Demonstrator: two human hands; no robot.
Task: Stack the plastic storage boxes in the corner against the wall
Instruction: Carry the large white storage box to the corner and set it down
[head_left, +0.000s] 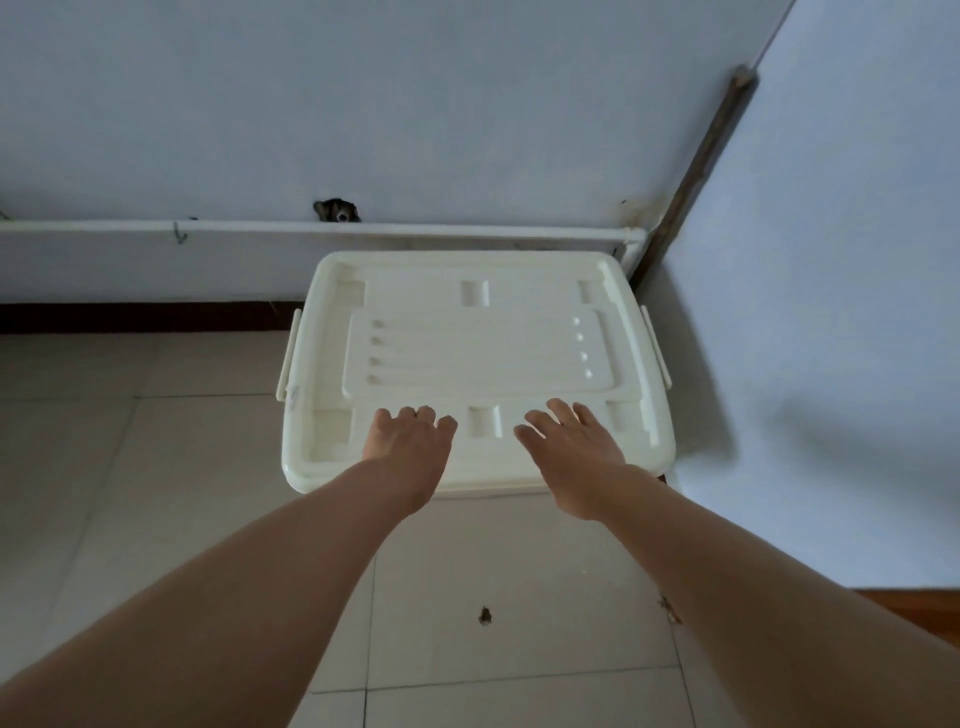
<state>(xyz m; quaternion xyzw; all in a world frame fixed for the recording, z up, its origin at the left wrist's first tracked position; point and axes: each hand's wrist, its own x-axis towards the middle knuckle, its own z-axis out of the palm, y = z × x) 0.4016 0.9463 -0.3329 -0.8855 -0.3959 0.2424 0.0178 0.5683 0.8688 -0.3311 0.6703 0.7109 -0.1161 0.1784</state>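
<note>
The white storage box (480, 364) sits mid-frame in the corner. Both hands, left hand (410, 441) and right hand (576, 452), rest on its lid, fingers loosely spread, probably pressing it square.

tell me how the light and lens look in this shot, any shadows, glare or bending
Head view: dim, soft, bluish light with no glare; the white storage box lid is the brightest surface, its moulded detail washed out; a blurry shadow falls on the right wall; wide-angle distortion bows the wall pipe and slants the corner; left hand and right hand look slightly soft.
</note>
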